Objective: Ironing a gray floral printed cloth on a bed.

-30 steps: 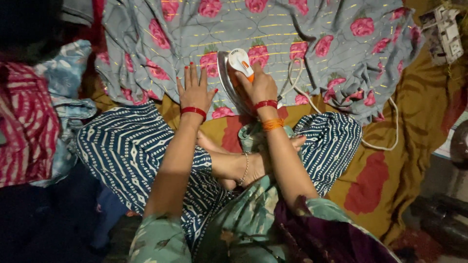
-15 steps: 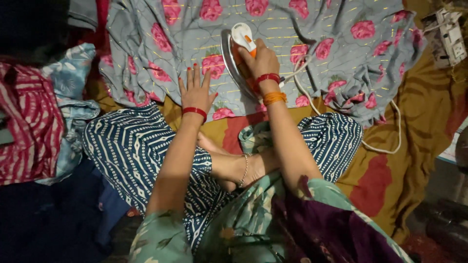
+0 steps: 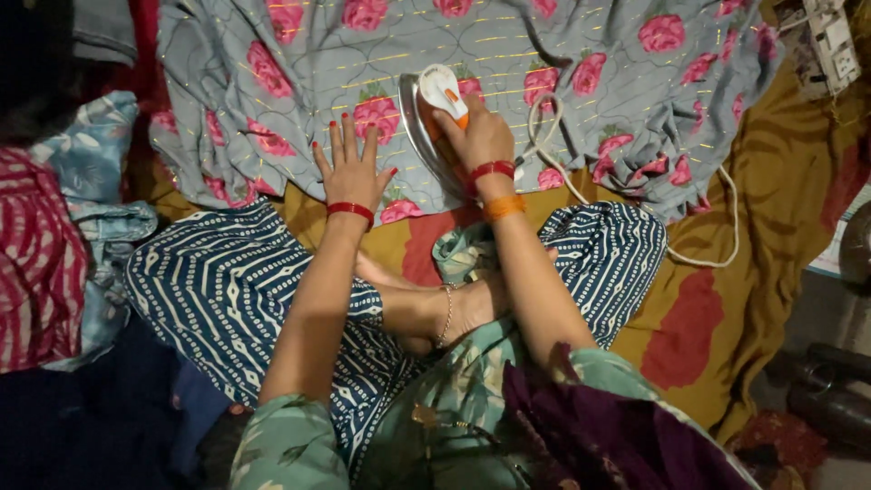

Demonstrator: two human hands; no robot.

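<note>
A grey cloth with pink roses (image 3: 508, 54) lies spread on the floor covering in front of me. My right hand (image 3: 481, 136) grips the handle of a white and orange electric iron (image 3: 434, 104) that rests on the cloth. My left hand (image 3: 349, 168) lies flat on the cloth with fingers spread, just left of the iron. Both wrists wear red bangles. The iron's white cord (image 3: 717, 227) loops off to the right across the cloth.
A brown and red sheet (image 3: 726, 308) covers the floor. My crossed legs in dark blue patterned trousers (image 3: 227, 290) are below the cloth. Folded clothes (image 3: 54, 236) are piled at the left. A white power strip (image 3: 830, 41) sits at the top right.
My right hand has pushed the iron farther away across the cloth, then drawn it back slightly. My left hand stays flat on the cloth.
</note>
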